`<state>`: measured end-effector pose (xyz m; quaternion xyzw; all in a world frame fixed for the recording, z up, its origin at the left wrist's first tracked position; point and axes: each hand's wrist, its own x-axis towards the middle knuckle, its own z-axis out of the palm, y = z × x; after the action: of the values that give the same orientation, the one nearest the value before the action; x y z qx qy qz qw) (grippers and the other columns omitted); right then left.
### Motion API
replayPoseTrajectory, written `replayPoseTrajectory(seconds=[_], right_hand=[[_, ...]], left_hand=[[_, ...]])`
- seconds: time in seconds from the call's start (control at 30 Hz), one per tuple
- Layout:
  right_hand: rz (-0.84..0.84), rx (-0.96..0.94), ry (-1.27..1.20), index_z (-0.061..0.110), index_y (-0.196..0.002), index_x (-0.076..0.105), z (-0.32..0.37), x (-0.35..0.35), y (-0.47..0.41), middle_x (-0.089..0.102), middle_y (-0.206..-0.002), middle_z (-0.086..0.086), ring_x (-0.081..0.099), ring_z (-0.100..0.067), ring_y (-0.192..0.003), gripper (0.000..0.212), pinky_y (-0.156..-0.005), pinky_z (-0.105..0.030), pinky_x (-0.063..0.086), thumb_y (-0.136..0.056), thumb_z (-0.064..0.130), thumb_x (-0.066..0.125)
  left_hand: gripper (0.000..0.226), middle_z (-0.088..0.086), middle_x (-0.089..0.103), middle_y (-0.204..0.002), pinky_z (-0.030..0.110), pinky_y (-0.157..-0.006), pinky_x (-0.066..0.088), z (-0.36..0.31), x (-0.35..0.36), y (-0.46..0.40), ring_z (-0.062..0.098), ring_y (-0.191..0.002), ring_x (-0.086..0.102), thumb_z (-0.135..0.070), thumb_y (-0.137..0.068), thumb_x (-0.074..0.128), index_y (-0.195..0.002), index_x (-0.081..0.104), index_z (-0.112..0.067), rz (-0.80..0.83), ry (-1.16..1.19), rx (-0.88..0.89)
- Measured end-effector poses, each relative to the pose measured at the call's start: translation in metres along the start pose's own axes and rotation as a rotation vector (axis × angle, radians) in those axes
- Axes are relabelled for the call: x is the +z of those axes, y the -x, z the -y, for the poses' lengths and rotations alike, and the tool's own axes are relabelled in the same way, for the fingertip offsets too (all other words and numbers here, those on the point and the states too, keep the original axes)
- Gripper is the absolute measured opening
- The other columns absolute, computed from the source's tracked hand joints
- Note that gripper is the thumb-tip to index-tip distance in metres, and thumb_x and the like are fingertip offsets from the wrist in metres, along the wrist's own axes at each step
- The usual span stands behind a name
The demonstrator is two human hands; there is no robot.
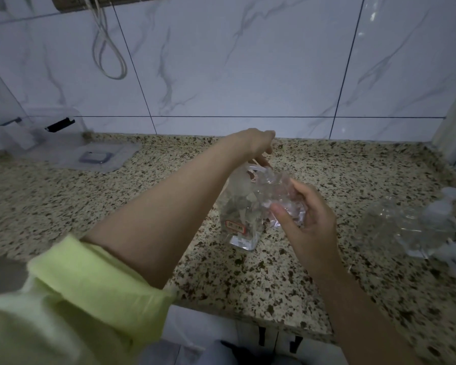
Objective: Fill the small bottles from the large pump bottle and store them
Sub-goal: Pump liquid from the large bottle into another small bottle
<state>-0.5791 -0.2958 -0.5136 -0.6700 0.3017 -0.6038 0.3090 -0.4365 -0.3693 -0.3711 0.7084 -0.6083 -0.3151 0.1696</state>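
Head view: right hand (304, 219) tilts small bottle (279, 196) toward pump bottle (241, 219).

**Dim, bluish light and motion blur**

The scene is sitting in low, cool light, with everything taking on a blue-grey cast. Soft glare is showing on the glossy wall tiles (248, 61), strongest toward the upper right, so some light is reaching them from that side. Shadows on the speckled counter (327, 259) are lying faint and diffuse. Motion blur is smearing the left hand (258, 146), the green sleeve (84, 293) and the clear bottles (411, 227) near the counter's right edge. The wide lens is bending the tile seams and the counter's edges outward. Clear plastic is blending into the background, its outlines hard to tell.
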Motion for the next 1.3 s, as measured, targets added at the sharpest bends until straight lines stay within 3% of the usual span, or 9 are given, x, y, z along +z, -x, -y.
replayPoseTrajectory(seconds=[0.2, 0.37, 0.5, 0.6, 0.77, 0.9, 1.1, 1.17, 1.3], right_hand=[[0.012, -0.035, 0.050, 0.023, -0.131, 0.059, -0.0024, -0.0003, -0.0006, 0.068, -0.118, 0.002, 0.067, -0.016, -0.110, 0.050, -0.094, -0.042, 0.058, -0.087, 0.041, 0.072], [0.012, -0.035, 0.044, 0.027, -0.131, 0.058, -0.0038, 0.0009, -0.0011, 0.067, -0.117, 0.006, 0.066, -0.016, -0.110, 0.048, -0.093, -0.045, 0.058, -0.087, 0.039, 0.073], [-0.002, -0.035, 0.039, 0.028, -0.129, 0.058, -0.0019, -0.0002, -0.0002, 0.066, -0.114, 0.006, 0.065, -0.016, -0.108, 0.047, -0.093, -0.042, 0.057, -0.087, 0.038, 0.073], [0.002, -0.037, 0.034, 0.027, -0.130, 0.059, -0.0028, -0.0003, -0.0017, 0.066, -0.114, 0.008, 0.066, -0.018, -0.107, 0.047, -0.092, -0.044, 0.058, -0.087, 0.038, 0.074], [-0.001, -0.060, 0.041, 0.022, -0.129, 0.059, -0.0020, -0.0018, -0.0023, 0.066, -0.113, 0.009, 0.066, -0.012, -0.105, 0.047, -0.091, -0.038, 0.058, -0.087, 0.035, 0.073], [-0.011, -0.077, 0.017, 0.017, -0.129, 0.060, -0.0036, -0.0013, -0.0019, 0.067, -0.115, 0.001, 0.067, -0.021, -0.107, 0.046, -0.091, -0.046, 0.058, -0.087, 0.030, 0.075], [0.002, -0.143, 0.127, 0.007, -0.130, 0.061, -0.0077, -0.0037, -0.0031, 0.067, -0.112, -0.003, 0.066, -0.019, -0.102, 0.050, -0.087, -0.038, 0.058, -0.087, 0.029, 0.076], [-0.002, -0.128, 0.081, 0.011, -0.130, 0.060, -0.0067, -0.0028, -0.0032, 0.067, -0.114, -0.003, 0.066, -0.019, -0.105, 0.049, -0.090, -0.039, 0.058, -0.087, 0.029, 0.076], [0.003, -0.148, 0.093, 0.015, -0.130, 0.058, -0.0056, -0.0034, -0.0038, 0.066, -0.114, 0.001, 0.066, -0.016, -0.104, 0.048, -0.089, -0.037, 0.058, -0.088, 0.031, 0.075]], left_hand=[[0.056, 0.005, 0.071, -0.115, 0.033, -0.085, 0.033, 0.0022, 0.0060, 0.0014, 0.022, -0.107, 0.056, -0.047, -0.106, 0.021, -0.125, 0.063, -0.015, 0.004, -0.145, -0.021], [0.056, 0.005, 0.072, -0.111, 0.035, -0.088, 0.037, 0.0035, 0.0053, 0.0012, 0.023, -0.109, 0.058, -0.048, -0.106, 0.022, -0.123, 0.064, -0.015, 0.001, -0.087, -0.015], [0.059, 0.008, 0.067, -0.124, 0.038, -0.103, 0.036, 0.0007, 0.0080, 0.0010, 0.025, -0.117, 0.054, -0.047, -0.107, 0.019, -0.144, 0.047, -0.011, -0.022, -0.167, -0.010], [0.060, 0.006, 0.071, -0.116, 0.038, -0.099, 0.039, 0.0028, 0.0071, -0.0026, 0.026, -0.113, 0.056, -0.049, -0.105, 0.020, -0.147, 0.043, -0.012, -0.029, -0.132, -0.012], [0.058, 0.011, 0.056, -0.142, 0.041, -0.113, 0.034, -0.0008, 0.0074, -0.0024, 0.027, -0.128, 0.050, -0.046, -0.107, 0.021, -0.150, 0.037, -0.011, 0.046, -0.158, -0.015], [0.061, 0.006, 0.070, -0.117, 0.031, -0.082, 0.044, -0.0014, 0.0026, -0.0038, 0.017, -0.086, 0.062, -0.052, -0.105, 0.024, -0.147, 0.041, -0.010, 0.027, -0.099, -0.029], [0.060, 0.008, 0.065, -0.128, 0.040, -0.104, 0.033, 0.0018, 0.0081, -0.0039, 0.023, -0.116, 0.051, -0.050, -0.106, 0.021, -0.149, 0.042, -0.013, 0.025, -0.168, -0.003], [0.061, 0.008, 0.066, -0.127, 0.041, -0.103, 0.034, 0.0020, 0.0067, -0.0034, 0.027, -0.121, 0.052, -0.051, -0.106, 0.021, -0.146, 0.045, -0.012, 0.023, -0.155, -0.015], [0.062, 0.009, 0.063, -0.131, 0.036, -0.094, 0.033, -0.0005, 0.0067, 0.0004, 0.023, -0.112, 0.051, -0.048, -0.107, 0.017, -0.132, 0.060, -0.012, 0.056, -0.204, -0.005]])
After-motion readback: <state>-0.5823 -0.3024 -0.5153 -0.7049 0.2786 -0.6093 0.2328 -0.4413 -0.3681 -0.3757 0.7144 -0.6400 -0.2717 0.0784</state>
